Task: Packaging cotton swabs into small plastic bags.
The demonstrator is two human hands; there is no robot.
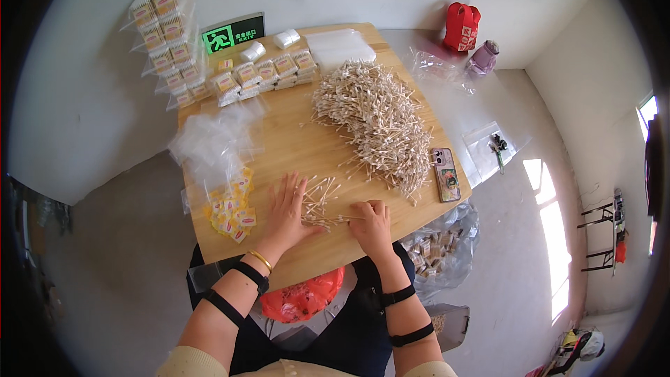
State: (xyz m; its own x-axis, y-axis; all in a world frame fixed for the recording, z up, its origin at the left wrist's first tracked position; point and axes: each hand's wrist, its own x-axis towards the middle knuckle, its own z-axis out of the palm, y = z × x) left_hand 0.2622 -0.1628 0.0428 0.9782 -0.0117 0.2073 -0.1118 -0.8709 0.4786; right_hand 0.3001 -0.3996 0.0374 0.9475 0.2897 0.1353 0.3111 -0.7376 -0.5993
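Containers: crumpled clear plastic bag (463, 260), right of the right hand (372, 229), holds small brown-and-white bundles (434, 247); clear plastic pouches packed with swabs (285, 67) stand in a row beyond the left hand (283, 206); thin clear plastic bags (213, 141) heap nearer it. Pose: left hand palm down, fingers spread, released, beside loose white-tipped wooden cotton swabs (319, 195) lying between both hands. Right hand's fingers curled at their near right end; grasp cannot be told. Labels: small yellow-and-white paper slips (225, 218), left of left hand, print too small to read.
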